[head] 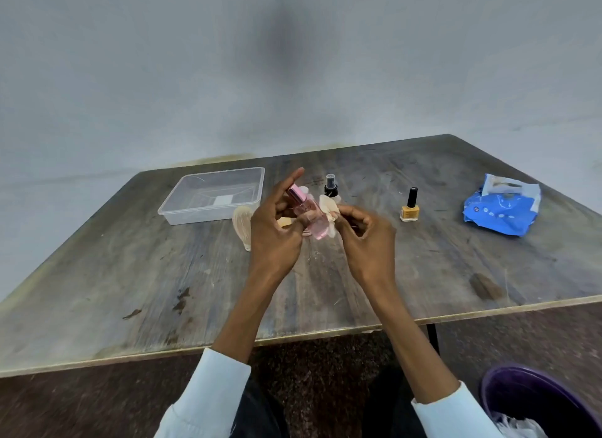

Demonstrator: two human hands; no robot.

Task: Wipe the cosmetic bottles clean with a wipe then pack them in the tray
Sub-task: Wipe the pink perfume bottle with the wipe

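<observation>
My left hand [277,229] holds a pink bottle [309,214] with a pink metallic cap, tilted, above the middle of the table. My right hand [365,238] presses a crumpled white wipe [329,209] against the bottle's right side. A clear plastic tray [182,206] stands to the left behind my hands, with only a white label showing inside. A cream tube [242,224] lies beside my left hand, partly hidden. A black-capped spray bottle [330,186] stands behind my hands. A yellow nail polish bottle [409,207] stands upright to the right.
A blue wipes pack [501,209] lies open at the right of the worn wooden table [130,274]. A purple bin [537,401] holding white waste sits on the floor at the bottom right. A pale wall rises behind the table.
</observation>
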